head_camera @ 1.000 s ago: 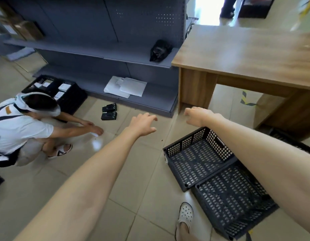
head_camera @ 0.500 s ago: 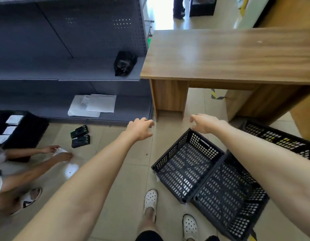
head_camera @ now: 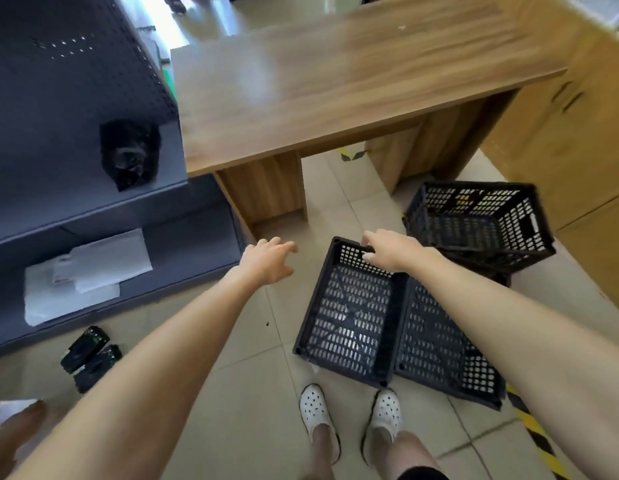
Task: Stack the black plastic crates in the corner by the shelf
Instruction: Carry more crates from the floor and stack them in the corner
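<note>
Black near crate (head_camera: 349, 313): right hand (head_camera: 393, 249) fingers on its 12 o'clock rim, not closed. Left hand (head_camera: 270, 259) spread, empty (9 o'clock of crate); should grip both rims before lifting.

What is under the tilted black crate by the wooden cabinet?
The tilted crate rests on another black crate; only a strip of that one's rim shows. Whether anything lies inside the lower one is hidden. The tilted crate looks empty through its mesh.

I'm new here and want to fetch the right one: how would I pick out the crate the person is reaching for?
Find the wooden desk beside the grey shelf. On the floor before it lie two black crates side by side; take the left crate, nearest the white shoes. Unlike the right crate and the tilted crate behind, its far rim is at the right hand.
</note>
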